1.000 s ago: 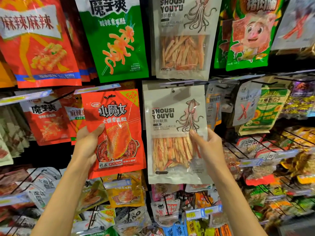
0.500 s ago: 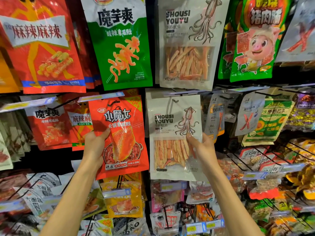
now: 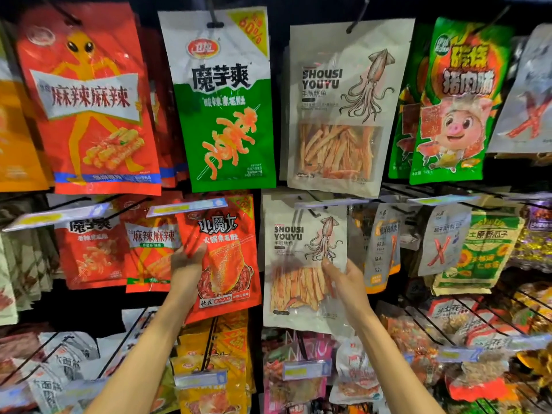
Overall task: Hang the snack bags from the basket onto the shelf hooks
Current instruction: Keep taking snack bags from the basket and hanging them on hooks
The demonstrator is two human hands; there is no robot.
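Observation:
My left hand [image 3: 186,268] grips the left edge of a red snack bag [image 3: 227,255] with black lettering, thumb on its front. The bag's top sits just behind a price tag [image 3: 186,206] on a middle-row hook. My right hand [image 3: 348,282] pinches the right edge of a white squid snack bag [image 3: 298,264], whose top reaches a hook [image 3: 310,209] under another tag. An identical squid bag [image 3: 343,112] hangs directly above it. Whether either held bag is threaded on its hook is hidden by the tags. The basket is out of view.
Hooks full of hanging bags cover the rack: a red alien bag [image 3: 89,106], a green-white bag [image 3: 222,106] and a green pig bag [image 3: 451,103] in the top row. Wire hooks [image 3: 442,330] jut out at lower right; more packets hang below.
Both hands have lifted their bags upward and toward the middle-row hooks; the bag tops now reach the price tags. The camera has tilted up, showing more of the top row.

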